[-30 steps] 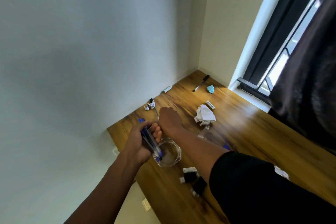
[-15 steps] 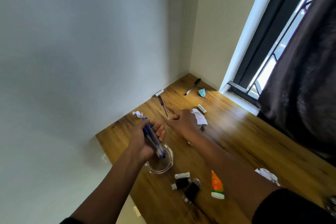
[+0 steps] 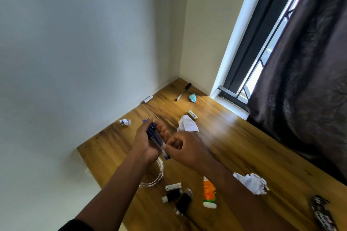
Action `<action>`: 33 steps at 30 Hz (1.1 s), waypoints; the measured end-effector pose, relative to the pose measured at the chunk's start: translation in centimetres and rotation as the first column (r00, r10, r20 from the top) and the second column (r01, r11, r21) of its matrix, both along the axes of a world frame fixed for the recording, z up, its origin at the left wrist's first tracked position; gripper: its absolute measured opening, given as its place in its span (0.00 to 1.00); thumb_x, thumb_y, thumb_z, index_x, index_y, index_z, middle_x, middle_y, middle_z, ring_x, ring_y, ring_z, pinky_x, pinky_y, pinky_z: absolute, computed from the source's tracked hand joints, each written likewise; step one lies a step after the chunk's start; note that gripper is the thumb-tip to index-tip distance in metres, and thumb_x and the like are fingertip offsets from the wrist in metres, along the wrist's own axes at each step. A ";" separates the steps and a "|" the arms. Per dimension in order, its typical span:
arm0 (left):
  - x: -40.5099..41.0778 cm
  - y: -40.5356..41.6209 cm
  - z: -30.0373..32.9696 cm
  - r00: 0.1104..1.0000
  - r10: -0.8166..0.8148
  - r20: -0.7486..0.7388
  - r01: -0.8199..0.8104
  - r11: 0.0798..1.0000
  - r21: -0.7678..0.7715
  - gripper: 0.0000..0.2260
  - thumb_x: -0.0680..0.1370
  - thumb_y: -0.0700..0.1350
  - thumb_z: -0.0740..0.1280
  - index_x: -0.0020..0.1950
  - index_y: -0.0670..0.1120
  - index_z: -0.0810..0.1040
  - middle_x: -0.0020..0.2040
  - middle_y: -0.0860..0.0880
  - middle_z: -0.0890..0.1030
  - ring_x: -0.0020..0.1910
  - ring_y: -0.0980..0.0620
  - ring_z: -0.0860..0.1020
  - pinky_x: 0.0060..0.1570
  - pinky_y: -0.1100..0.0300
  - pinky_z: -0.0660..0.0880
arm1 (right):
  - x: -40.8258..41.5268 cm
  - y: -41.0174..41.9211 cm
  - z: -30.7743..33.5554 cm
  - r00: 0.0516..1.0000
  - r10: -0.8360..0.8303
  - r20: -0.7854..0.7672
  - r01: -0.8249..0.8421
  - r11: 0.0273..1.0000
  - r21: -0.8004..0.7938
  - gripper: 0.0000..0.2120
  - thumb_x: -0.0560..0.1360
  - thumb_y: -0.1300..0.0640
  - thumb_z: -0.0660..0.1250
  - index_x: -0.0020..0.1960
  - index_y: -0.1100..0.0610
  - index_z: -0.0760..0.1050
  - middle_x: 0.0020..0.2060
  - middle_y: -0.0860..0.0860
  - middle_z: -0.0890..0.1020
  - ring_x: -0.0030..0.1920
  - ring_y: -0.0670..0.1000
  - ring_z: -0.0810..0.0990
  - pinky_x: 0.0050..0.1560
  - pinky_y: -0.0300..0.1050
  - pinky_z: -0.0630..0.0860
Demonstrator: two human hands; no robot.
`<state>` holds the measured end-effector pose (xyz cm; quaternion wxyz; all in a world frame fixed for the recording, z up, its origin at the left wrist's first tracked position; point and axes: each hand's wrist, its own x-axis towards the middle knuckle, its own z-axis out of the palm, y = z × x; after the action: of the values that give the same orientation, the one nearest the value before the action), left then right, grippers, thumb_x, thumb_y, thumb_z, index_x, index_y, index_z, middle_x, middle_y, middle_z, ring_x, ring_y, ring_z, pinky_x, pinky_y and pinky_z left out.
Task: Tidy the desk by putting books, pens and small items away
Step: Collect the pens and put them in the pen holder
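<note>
My left hand (image 3: 144,140) grips a bundle of blue pens (image 3: 155,137) above the wooden desk (image 3: 244,148). My right hand (image 3: 185,148) meets the bundle's lower end, its fingers pinching a pen there. A clear glass holder (image 3: 156,178) stands on the desk just below both hands, partly hidden by my left forearm. A black pen (image 3: 183,92) lies far back near the corner.
Crumpled papers (image 3: 187,124) (image 3: 251,182) (image 3: 125,122), a teal scrap (image 3: 192,98), white tubes (image 3: 193,114) (image 3: 148,99), an orange-and-white tube (image 3: 209,192), small black and white items (image 3: 178,196) and a dark wrapper (image 3: 322,212) litter the desk. A window with a dark curtain (image 3: 300,80) is on the right.
My right hand pulled back from the far side of the desk with a pen and brought it to the bundle in my left hand. The left hand rose off the glass holder.
</note>
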<state>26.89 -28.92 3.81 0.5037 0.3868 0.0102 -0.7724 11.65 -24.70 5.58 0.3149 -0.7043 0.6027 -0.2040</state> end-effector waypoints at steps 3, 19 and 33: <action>-0.1 -0.4 -0.6 0.999 -0.001 0.054 0.001 1.000 -0.001 0.06 0.78 0.45 0.72 0.44 0.45 0.80 0.36 0.49 0.77 0.33 0.53 0.77 0.39 0.58 0.76 | -0.7 -1.3 -0.4 0.996 -0.078 0.036 0.081 0.995 -0.065 0.11 0.77 0.42 0.70 0.46 0.48 0.83 0.35 0.43 0.83 0.36 0.42 0.80 0.36 0.38 0.76; 1.2 -0.3 -2.1 0.999 0.033 0.028 -0.033 0.999 -0.023 0.09 0.80 0.44 0.70 0.40 0.46 0.76 0.32 0.51 0.72 0.26 0.58 0.72 0.24 0.65 0.73 | -2.4 -20.7 -4.9 0.887 -0.053 -0.458 -0.015 0.990 -0.143 0.20 0.79 0.59 0.63 0.70 0.49 0.76 0.63 0.54 0.80 0.64 0.59 0.76 0.54 0.53 0.80; 0.2 0.7 -2.9 0.996 -0.066 0.054 0.066 0.998 0.007 0.06 0.78 0.44 0.73 0.47 0.45 0.78 0.37 0.49 0.77 0.33 0.54 0.76 0.33 0.60 0.78 | -1.4 -20.5 -6.1 0.888 -0.248 -0.387 0.200 0.967 -0.161 0.08 0.74 0.71 0.66 0.42 0.60 0.80 0.35 0.54 0.79 0.36 0.56 0.81 0.31 0.45 0.75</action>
<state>27.07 -28.24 0.93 0.4769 0.4089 -0.0143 -0.7779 10.28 -45.23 -0.48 0.1162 -0.6740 0.7189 -0.1239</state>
